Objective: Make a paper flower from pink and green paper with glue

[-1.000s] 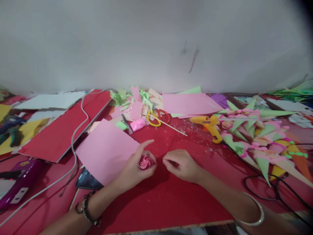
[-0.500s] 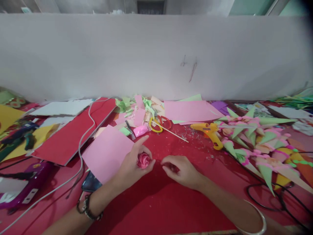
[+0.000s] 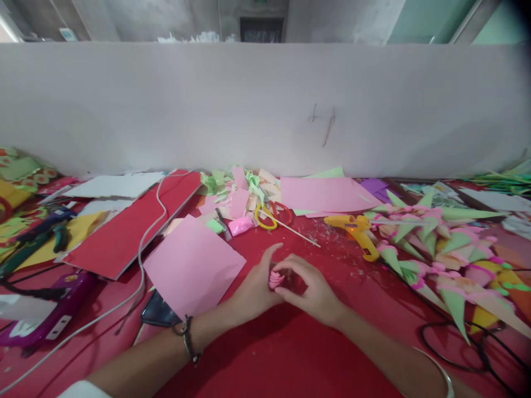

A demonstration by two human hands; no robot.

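Observation:
A small pink rolled paper flower (image 3: 275, 278) with layered edges sits between my two hands, above the red tabletop. My left hand (image 3: 258, 290) is closed around its left side, forefinger raised. From the right, my right hand (image 3: 309, 284) curls in, its thumb and fingers meeting the flower's edge. Both hands partly cover the flower. Left of my left hand lies a square pink paper sheet (image 3: 194, 265), over part of a dark phone (image 3: 160, 310). Beyond my hands are yellow- and red-handled scissors (image 3: 267, 216), a thin wooden stick (image 3: 298, 232) and a pink packet (image 3: 240, 225).
A yellow glue gun (image 3: 357, 231) lies to the right, beside a pile of pink and green paper flowers (image 3: 440, 243). Paper scraps and a pink sheet (image 3: 319, 194) line the white partition. On the left are a red board (image 3: 136, 226), pliers (image 3: 62, 237), a purple power strip (image 3: 70, 307) and a white cable (image 3: 143, 243).
My left hand has moved right with the paper flower, and my right hand now meets it. The hands were apart before. The view has tilted slightly upward.

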